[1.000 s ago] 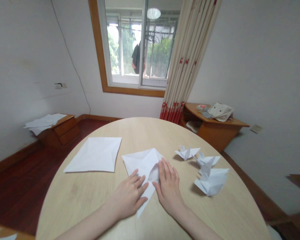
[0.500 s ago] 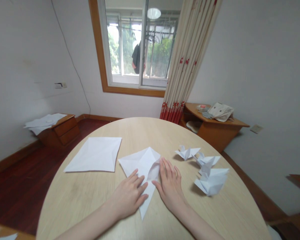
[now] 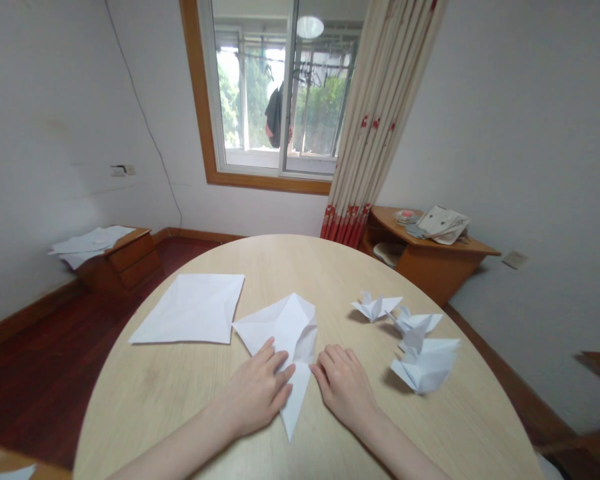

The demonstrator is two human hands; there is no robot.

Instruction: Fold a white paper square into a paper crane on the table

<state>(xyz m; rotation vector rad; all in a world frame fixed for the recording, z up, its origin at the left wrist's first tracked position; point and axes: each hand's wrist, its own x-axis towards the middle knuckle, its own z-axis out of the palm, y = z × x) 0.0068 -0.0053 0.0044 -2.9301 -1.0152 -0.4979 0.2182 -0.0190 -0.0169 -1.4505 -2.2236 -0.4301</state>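
Note:
A partly folded sheet of white paper (image 3: 275, 320) lies on the round table in front of me, its narrow point toward me and a raised flap on its right side. My left hand (image 3: 266, 383) rests flat across its lower left part, fingers spread and pressing it down; the paper under the palm is hidden. My right hand (image 3: 345, 380) is at the paper's right edge, fingers curled, thumb and forefinger closed together at the edge by the flap's lower end. The grip between these fingertips is small and partly hidden.
A flat stack of white paper (image 3: 193, 310) lies left on the wooden table (image 3: 195, 420). Several folded paper birds (image 3: 425, 367) stand at the right. Beyond the table are a low drawer cabinet (image 3: 135, 257) with papers and a corner desk (image 3: 430, 267) holding a cloth bag (image 3: 445, 225).
My right hand has slid toward me along the paper's right edge, and its fingers have curled in. The paper has turned slightly. My left hand stays nearly in place.

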